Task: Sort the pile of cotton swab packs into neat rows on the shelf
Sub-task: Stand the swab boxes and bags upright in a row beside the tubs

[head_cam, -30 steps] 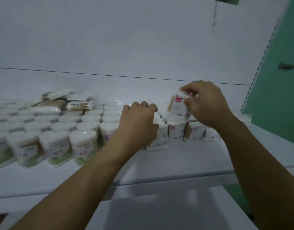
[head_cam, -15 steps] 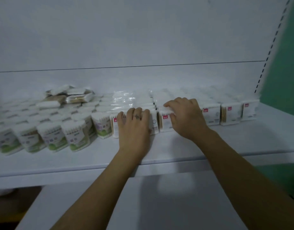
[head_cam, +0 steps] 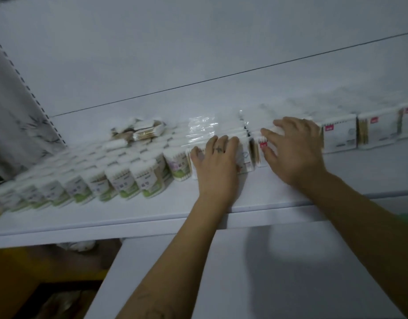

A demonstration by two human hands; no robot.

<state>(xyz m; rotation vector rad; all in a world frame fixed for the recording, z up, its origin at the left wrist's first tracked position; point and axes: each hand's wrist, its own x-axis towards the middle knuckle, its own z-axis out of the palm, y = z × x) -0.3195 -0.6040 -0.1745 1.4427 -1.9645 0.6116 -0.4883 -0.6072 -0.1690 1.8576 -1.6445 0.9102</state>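
Both hands press flat on front-row packs (head_cam: 245, 157): left hand (head_cam: 215, 162) fingers together, right hand (head_cam: 292, 153) fingers spread. Loose pile (head_cam: 140, 132) sits on the shelf (head_cam: 129, 215) back-left of your left fingers; left hand's nearer.

White shelf (head_cam: 129, 211) bears swab packs (head_cam: 339, 137), perhaps tubs (head_cam: 150, 180).

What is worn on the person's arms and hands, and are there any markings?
Both forearms are bare: no sleeves, gloves or watch show. The left hand has a small dark cross-like mark on one finger. The right hand shows no clear marking.
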